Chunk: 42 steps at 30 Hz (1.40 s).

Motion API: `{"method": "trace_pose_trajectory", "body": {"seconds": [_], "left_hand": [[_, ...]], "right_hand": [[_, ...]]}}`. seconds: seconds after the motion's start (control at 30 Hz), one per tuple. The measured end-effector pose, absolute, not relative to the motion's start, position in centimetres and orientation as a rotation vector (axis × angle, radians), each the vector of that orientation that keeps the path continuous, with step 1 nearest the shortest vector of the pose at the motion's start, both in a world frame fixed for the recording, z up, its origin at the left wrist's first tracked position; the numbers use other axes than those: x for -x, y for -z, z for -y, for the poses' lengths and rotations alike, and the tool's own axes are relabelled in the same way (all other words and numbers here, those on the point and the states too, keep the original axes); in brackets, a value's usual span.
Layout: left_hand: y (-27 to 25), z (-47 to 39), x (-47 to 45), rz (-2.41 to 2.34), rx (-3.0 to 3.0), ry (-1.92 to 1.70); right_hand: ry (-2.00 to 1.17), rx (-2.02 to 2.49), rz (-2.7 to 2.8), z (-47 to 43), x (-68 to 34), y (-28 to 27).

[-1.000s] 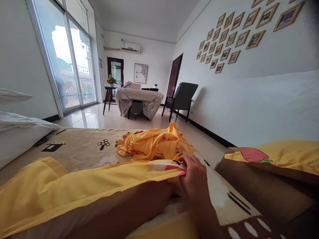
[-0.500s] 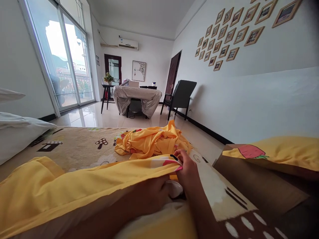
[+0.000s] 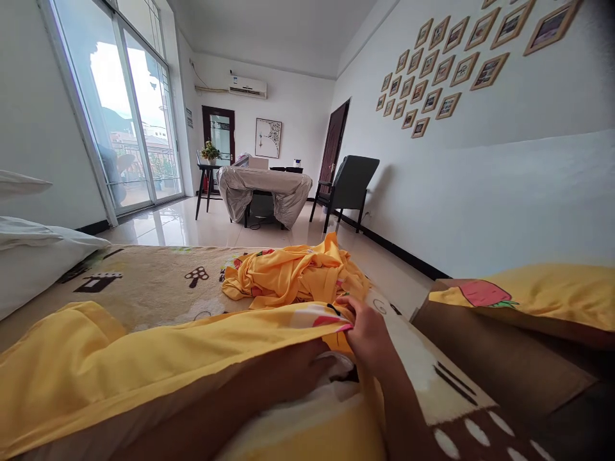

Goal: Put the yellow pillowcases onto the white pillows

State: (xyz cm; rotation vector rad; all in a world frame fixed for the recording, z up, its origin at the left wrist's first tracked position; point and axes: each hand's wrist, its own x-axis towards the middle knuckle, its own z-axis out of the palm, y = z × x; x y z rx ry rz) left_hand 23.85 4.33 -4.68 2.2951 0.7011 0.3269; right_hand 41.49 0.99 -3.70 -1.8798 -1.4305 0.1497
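My right hand is closed on the edge of a yellow printed cloth cover, near a pink and white patch of its print. The cover stretches from there to the left, its edge raised over my left forearm. Under that edge my left hand lies in shadow, its fingers bent against a white piece of cloth. Most of its fingertips are hidden. More pale yellow and white fabric lies below my hands. Just beyond them sits a crumpled orange-yellow cloth with a fruit print.
A beige patterned blanket spreads underneath. White bedding lies at left. On the right, a brown cardboard box has yellow printed cloth over it. Farther back stand a plastic-covered table and a dark chair.
My left hand has shifted slightly, its fingers now bent over the white cloth, which shows less as a round lump. My right hand has turned a little and keeps its hold on the cover.
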Motion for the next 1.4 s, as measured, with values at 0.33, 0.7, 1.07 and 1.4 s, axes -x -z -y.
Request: {"method": "trace_pose_trajectory", "body": {"seconds": [0.33, 0.7, 1.07, 1.4], "left_hand": [[5.3, -4.5, -23.6, -0.479, -2.434, -0.502], [5.0, -4.6, -24.1, -0.544, -2.667, -0.561], [4.6, -4.4, -24.2, -0.645, -2.544, -0.509], [7.1, -5.1, -25.2, -0.582, -2.524, -0.547]], "right_hand": [[-0.408, 1.649, 1.429, -0.6, -40.5, 3.0], [-0.766, 1.374, 1.252, -2.5, -41.1, 4.9], [-0.780, 1.311, 1.189, -2.2, -40.5, 4.3], [-0.476, 1.630, 1.393, -0.6, -41.1, 3.7]]}}
